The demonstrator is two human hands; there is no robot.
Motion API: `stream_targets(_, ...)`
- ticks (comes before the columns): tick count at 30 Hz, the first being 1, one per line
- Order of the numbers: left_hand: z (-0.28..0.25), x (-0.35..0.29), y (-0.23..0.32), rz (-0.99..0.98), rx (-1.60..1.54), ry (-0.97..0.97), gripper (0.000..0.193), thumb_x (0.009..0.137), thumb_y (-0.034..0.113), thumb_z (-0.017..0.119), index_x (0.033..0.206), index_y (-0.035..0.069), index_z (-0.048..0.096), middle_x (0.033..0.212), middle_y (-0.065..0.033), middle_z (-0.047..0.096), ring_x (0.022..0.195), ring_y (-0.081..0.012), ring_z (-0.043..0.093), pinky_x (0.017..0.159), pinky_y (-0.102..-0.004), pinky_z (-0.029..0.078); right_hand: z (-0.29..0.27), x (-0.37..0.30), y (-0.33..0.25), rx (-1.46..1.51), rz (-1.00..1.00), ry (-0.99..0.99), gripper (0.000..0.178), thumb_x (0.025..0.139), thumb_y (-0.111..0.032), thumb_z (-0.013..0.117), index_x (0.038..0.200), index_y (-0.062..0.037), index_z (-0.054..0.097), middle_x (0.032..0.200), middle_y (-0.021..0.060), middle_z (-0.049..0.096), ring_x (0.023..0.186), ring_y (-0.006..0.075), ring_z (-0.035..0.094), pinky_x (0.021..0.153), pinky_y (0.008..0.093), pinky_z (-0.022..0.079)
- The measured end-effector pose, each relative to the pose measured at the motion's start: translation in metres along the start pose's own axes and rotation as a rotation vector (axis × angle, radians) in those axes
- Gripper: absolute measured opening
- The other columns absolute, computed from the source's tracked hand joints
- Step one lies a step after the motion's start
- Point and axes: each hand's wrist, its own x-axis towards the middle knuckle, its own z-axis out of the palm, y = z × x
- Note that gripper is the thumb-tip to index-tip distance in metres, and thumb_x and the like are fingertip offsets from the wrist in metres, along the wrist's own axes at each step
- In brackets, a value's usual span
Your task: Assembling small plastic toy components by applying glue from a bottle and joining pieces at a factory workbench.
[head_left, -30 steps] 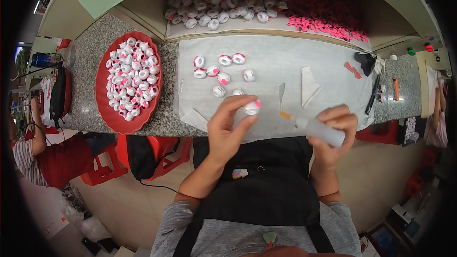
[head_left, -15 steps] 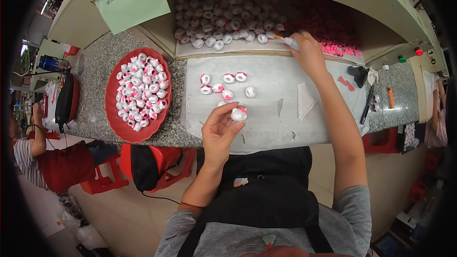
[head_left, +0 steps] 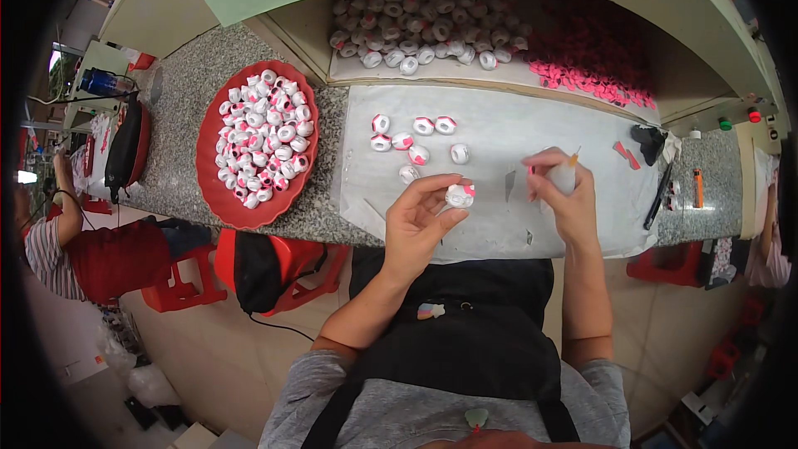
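My left hand (head_left: 420,220) pinches a small white spool with a pink band (head_left: 460,194) over the near edge of the grey mat (head_left: 515,133). To its right my right hand (head_left: 564,195) grips a small translucent bottle with a thin orange nozzle (head_left: 566,172), and a tiny pink piece shows at its fingertips. The two hands are a short gap apart. Several more white-and-pink spools (head_left: 416,140) lie loose on the mat just beyond my left hand.
A red plate (head_left: 214,191) piled with spools sits at the left on the speckled stone counter (head_left: 179,116). A shelf behind holds many spools (head_left: 424,25) and pink pieces (head_left: 586,79). Black tools (head_left: 657,166) lie right. Another person in red (head_left: 91,249) sits left.
My right hand came back from the far shelf to the mat's near edge, with the bottle in it. My left hand stayed put with the spool.
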Motion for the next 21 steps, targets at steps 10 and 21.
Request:
stream_targets(10,0.012,-0.005,-0.003,-0.051,0.054,-0.032,0.032,0.069,-0.007,0.055,0.099,-0.003,0.046,0.099,-0.0123,0.05,0.093,-0.0172,0.049,0.081,-0.0272,0.039,0.022,-0.037,0.005,0.437,0.063,-0.008,0.011,0.064,0.007,0.055,0.068,0.0007,0.047,0.07,0.0146,0.053,0.059,0.018,0.052,0.054,0.0268,0.044)
stream_targets(21,0.015,-0.007,-0.005,0.197,0.44,-0.156,0.029,0.068,-0.008,0.053,0.096,-0.003,0.048,0.099,-0.016,0.05,0.095,-0.0225,0.048,0.081,-0.029,0.038,0.025,-0.045,0.01,0.468,0.106,-0.055,0.007,0.067,0.003,0.059,0.072,0.002,0.053,0.071,0.0081,0.055,0.058,0.0115,0.052,0.052,0.0225,0.043)
